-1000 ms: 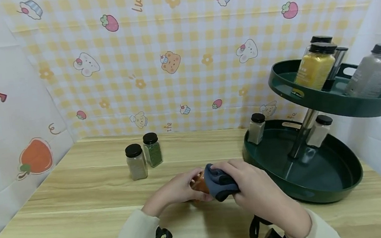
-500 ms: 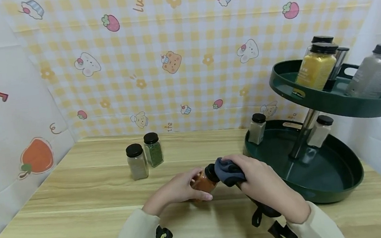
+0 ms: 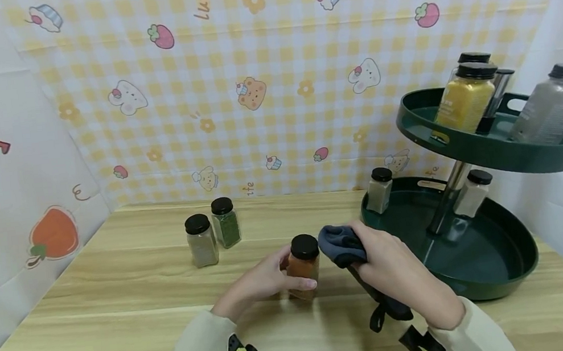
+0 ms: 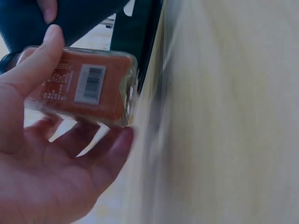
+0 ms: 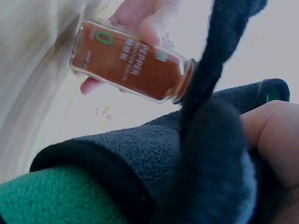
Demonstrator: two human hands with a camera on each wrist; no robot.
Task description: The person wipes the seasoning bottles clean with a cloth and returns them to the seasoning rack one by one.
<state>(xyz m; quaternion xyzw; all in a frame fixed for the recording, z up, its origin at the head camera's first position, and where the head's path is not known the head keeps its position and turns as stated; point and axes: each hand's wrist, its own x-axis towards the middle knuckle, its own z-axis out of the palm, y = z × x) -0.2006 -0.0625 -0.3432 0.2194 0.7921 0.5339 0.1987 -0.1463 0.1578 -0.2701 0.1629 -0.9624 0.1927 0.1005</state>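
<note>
My left hand (image 3: 267,280) grips a glass spice jar (image 3: 304,267) of orange-red powder, thumb across its near side. The jar stands nearly upright, its black lid on top and its base close over the table. A barcode label (image 4: 90,84) shows on it in the left wrist view; printed lettering faces the right wrist camera. Just right of the lid, my right hand (image 3: 394,266) holds a bunched dark grey cloth (image 3: 341,243) with black edging. Its green side (image 5: 60,196) shows in the right wrist view. Part of the cloth hangs below the hand.
Two black-lidded jars, one pale (image 3: 201,241) and one green (image 3: 226,224), stand at the back left. On the right, a two-tier dark green rack (image 3: 478,286) carries several jars, including a yellow one (image 3: 465,100). A patterned curtain (image 3: 281,124) hangs behind the table (image 3: 94,309).
The cloth, earlier over the jar's lid, has moved right and off it with my right hand. The jar has turned from leaning right to nearly upright in my left hand.
</note>
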